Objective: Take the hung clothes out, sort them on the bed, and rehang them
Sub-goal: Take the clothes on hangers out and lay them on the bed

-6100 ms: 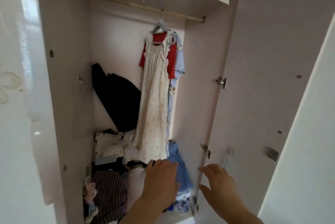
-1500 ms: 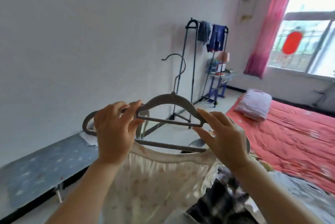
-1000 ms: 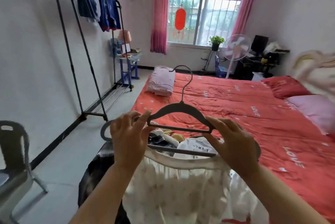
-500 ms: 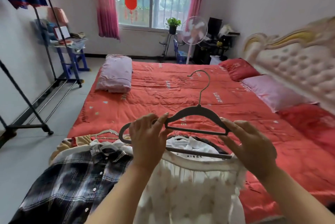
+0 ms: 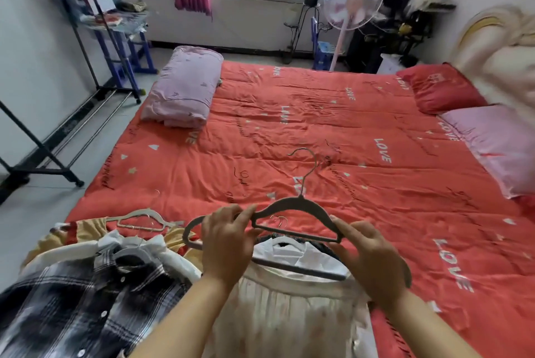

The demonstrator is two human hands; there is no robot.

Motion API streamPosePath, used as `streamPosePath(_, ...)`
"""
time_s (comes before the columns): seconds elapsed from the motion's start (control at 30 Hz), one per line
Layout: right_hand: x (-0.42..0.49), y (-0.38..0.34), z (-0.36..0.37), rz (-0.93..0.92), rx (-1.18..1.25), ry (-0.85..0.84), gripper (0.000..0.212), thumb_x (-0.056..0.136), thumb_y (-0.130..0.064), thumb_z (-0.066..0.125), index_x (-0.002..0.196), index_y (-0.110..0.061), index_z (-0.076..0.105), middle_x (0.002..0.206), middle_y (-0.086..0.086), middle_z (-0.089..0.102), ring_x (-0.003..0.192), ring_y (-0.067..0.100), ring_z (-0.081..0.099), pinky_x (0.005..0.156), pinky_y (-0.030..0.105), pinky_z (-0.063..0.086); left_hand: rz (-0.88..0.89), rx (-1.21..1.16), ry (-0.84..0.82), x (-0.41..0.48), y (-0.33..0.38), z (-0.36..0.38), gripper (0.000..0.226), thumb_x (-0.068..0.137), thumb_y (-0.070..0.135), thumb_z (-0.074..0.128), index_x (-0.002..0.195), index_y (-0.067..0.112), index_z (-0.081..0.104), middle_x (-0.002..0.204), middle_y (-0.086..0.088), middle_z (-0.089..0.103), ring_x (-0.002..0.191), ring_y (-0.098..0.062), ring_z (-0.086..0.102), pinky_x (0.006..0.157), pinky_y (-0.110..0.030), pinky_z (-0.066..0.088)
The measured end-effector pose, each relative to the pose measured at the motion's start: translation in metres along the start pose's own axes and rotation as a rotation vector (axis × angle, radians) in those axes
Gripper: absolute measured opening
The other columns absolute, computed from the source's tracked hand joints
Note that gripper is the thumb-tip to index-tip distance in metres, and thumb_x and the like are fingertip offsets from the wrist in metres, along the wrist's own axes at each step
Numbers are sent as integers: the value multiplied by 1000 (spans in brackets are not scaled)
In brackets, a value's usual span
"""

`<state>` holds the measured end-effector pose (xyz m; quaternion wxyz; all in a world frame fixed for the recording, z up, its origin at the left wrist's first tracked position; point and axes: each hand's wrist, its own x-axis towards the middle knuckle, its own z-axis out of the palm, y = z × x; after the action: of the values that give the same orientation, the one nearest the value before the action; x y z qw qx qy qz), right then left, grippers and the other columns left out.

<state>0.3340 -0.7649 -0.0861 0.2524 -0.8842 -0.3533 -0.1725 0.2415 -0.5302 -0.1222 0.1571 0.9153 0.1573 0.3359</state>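
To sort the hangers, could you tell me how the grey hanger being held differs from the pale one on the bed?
The grey hanger is dark and raised, pinched by the left hand and right hand; the pale hanger is lighter and lies flat, untouched, on the bed. Both look bare and similarly shaped.

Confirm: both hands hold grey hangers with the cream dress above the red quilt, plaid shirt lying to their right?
No. The head view shows the plaid shirt lying to their left, not right. The rest holds: the left hand and right hand hold grey hangers with the cream dress above the red quilt.
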Motion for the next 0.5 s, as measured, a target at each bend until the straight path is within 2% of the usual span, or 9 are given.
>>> streamPosePath(0.13, 27, 42, 48, -18, 33, -103, 55, 62, -32, 77, 115, -27, 63, 75, -5, 59, 55, 12, 58, 45, 17, 43, -73, 84, -104, 19, -15, 48, 44, 63, 30, 72, 105, 18, 71, 86, -3, 63, 82, -27, 60, 75, -49, 48)
streamPosePath(0.27, 47, 73, 100, 31, 49, -177, 51, 64, -33, 80, 112, -20, 69, 76, -3, 59, 60, 15, 59, 47, 26, 51, -148, 125, -205, 31, -24, 85, 57, 55, 14, 88, 108, 15, 68, 92, -7, 65, 88, -33, 64, 82, -56, 47)
streamPosePath(0.3, 51, 79, 115, 89, 41, -227, 55, 64, -31, 83, 116, -21, 67, 81, -1, 61, 67, 20, 60, 53, 32, 54, -166, 145, -229, 32, -27, 93, 58, 54, 13, 88, 109, 15, 68, 95, -8, 66, 90, -33, 65, 84, -56, 46)
streamPosePath(0.37, 57, 90, 143, 212, -55, -396, 67, 69, -32, 80, 131, -25, 54, 106, 5, 61, 96, 29, 58, 81, 43, 50, -215, 169, -287, 27, -32, 106, 57, 56, 12, 86, 109, 15, 67, 98, -9, 66, 94, -33, 64, 85, -56, 47)
streamPosePath(0.4, 57, 92, 153, 266, -116, -514, 70, 77, -37, 73, 139, -27, 43, 122, 4, 54, 114, 28, 50, 94, 41, 41, -241, 171, -318, 22, -35, 111, 54, 58, 11, 84, 110, 15, 67, 99, -10, 66, 96, -33, 63, 87, -56, 47)
streamPosePath(0.43, 54, 94, 163, 316, -146, -618, 69, 84, -40, 64, 144, -28, 32, 134, 2, 45, 124, 24, 41, 100, 37, 34, -268, 168, -343, 16, -38, 114, 52, 61, 12, 83, 111, 14, 67, 101, -9, 65, 98, -33, 62, 88, -55, 46)
streamPosePath(0.5, 41, 94, 177, 355, -131, -723, 64, 89, -42, 56, 145, -27, 29, 139, -2, 39, 129, 20, 35, 103, 32, 30, -299, 169, -374, 4, -41, 116, 54, 59, 12, 83, 110, 16, 67, 100, -7, 65, 97, -30, 62, 88, -53, 45)
